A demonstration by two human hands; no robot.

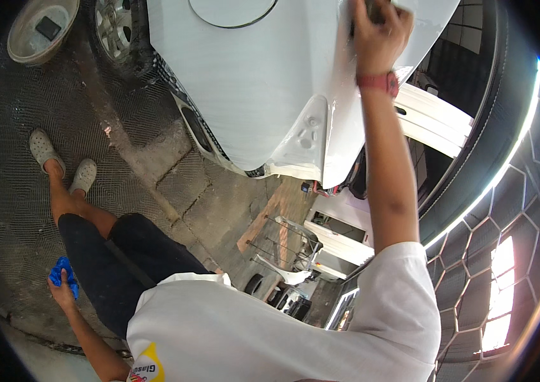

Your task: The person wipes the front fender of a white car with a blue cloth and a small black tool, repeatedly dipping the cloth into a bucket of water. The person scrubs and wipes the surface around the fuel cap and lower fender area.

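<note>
My right arm reaches up across the white car body [263, 76]. My right hand [381, 44], with a red watch at the wrist, is closed round a dark block [378, 11], partly hidden by the fingers. The block is pressed to the wet-looking white panel near a raised edge. Low beside my leg, my left hand [61, 291] grips a crumpled blue cloth [64, 272], away from the car. The panel has a round filler-flap outline and a bare recess [311, 127] at its corner.
A round tub [17, 56] holding a dark block [47, 28] stands by the car wheel [115, 32]. The floor [8, 191] is wet and textured. Loose car parts on a stand [289, 254] are behind me. Hexagonal ceiling lights [474, 267] glow on the right.
</note>
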